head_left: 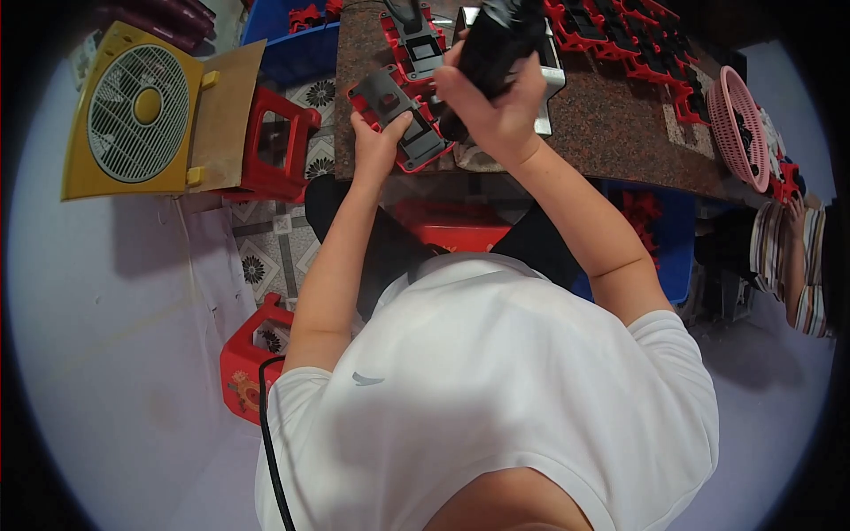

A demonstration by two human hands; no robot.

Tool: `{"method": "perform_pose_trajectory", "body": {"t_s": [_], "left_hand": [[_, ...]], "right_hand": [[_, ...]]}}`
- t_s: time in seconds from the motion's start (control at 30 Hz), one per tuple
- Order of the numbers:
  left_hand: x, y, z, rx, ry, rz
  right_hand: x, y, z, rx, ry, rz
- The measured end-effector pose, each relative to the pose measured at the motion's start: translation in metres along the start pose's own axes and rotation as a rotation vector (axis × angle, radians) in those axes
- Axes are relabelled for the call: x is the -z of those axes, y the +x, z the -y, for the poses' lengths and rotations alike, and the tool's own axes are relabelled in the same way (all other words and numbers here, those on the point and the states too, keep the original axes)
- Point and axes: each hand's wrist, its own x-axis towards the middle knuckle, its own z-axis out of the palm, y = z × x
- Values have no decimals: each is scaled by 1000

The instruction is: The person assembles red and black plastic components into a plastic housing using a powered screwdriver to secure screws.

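Note:
My left hand (379,146) grips the near edge of a red plastic part with a grey plate (387,96) on it, its thumb pressed on the grey piece. In my right hand (505,106) is a thick black power screwdriver (498,53), held tilted above the table, its lower end close to the right side of the red and grey part. Whether its tip touches the part is hidden. Just beyond lies a second red and grey part (421,51). A silver-white metal piece (551,84) stands partly behind my right hand.
Rows of red and black parts (620,40) cover the speckled brown table (602,124) at far right. A pink basket (737,133) stands by its right edge, near a person in stripes (801,265). A yellow fan (133,111) and red stool (279,142) are left; blue bins (301,55) flank the table.

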Motion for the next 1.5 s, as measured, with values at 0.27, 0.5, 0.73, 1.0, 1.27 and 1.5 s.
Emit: {"method": "perform_pose_trajectory", "body": {"t_s": [0.27, 0.5, 0.73, 1.0, 1.27, 1.5], "left_hand": [[-11, -8, -11, -43, -43, -13], [-4, -4, -4, -26, -45, 9], [-6, -7, -11, 10, 13, -15], [-7, -9, -12, 32, -27, 3], [-14, -8, -6, -23, -28, -78], [-19, -9, -9, -24, -14, -112]], "right_hand": [[-2, 3, -8, 103, -109, 73], [32, 17, 22, 124, 31, 103], [81, 7, 6, 242, -300, 78], [81, -9, -1, 248, -208, 33], [66, 24, 13, -143, -102, -109], [-1, 3, 24, 61, 332, -42]]}}
